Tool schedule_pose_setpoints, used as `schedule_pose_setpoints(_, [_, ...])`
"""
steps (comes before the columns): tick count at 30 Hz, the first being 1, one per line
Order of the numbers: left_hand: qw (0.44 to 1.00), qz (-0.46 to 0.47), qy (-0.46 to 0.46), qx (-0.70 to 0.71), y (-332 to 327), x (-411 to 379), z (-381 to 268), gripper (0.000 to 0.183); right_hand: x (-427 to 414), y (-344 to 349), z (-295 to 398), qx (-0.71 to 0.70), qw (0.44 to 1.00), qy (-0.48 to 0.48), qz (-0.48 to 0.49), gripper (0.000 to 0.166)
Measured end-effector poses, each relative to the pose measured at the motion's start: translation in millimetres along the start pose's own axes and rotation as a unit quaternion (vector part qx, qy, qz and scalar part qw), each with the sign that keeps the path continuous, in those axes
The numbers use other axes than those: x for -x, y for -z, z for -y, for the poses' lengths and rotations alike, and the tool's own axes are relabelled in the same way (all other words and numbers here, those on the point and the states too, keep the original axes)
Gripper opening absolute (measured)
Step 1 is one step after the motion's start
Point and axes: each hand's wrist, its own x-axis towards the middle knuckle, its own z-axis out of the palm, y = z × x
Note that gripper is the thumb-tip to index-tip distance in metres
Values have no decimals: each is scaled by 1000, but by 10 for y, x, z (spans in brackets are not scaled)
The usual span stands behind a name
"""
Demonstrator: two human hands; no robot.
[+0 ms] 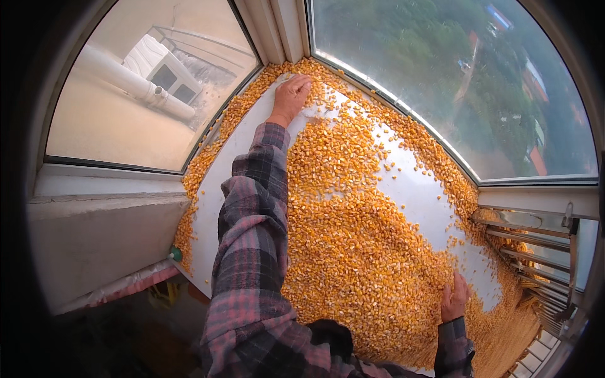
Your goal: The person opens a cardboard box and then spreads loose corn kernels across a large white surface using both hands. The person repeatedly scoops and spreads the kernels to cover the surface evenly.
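Observation:
A large heap of loose yellow corn kernels (359, 236) covers much of a white board (416, 182) beside the windows. My left hand (291, 97) reaches to the far corner and rests palm down against kernels there; its fingertips are partly hidden. My right hand (455, 298) touches the right edge of the heap, its fingers apart and pointing away from me. More kernels lie in a band along both window frames. Plaid sleeves cover both arms, and the left one hides part of the board and heap.
Glass windows (453, 90) meet in a corner post (283, 28). A metal rack with bars (534, 241) stands at the right, with kernels against it. At the left are a low wall (108, 236) and a small green object (176, 254) by the board's edge.

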Motion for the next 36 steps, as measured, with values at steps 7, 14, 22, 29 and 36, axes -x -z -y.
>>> schedule_pose_setpoints(7, [967,190,-162,39,-652,684,-1199,33,-196,94,183,-7,999,27,-16,48])
schedule_pose_setpoints(14, [997,-7,-72,-20,-1307,355,-1314,42,-96,210,177,-25,999,10,-42,47])
schedule_pose_setpoints(22, [996,-1,-77,-35,-2111,653,-2237,37,175,162,23,-44,998,-21,-50,46])
schedule_pose_setpoints(29, [967,170,-187,38,-2266,1177,-2775,36,394,105,11,-80,996,-33,-37,45])
schedule_pose_setpoints(36, [934,252,-209,143,-1510,1717,-2691,45,472,201,-20,-115,992,-22,-51,42])
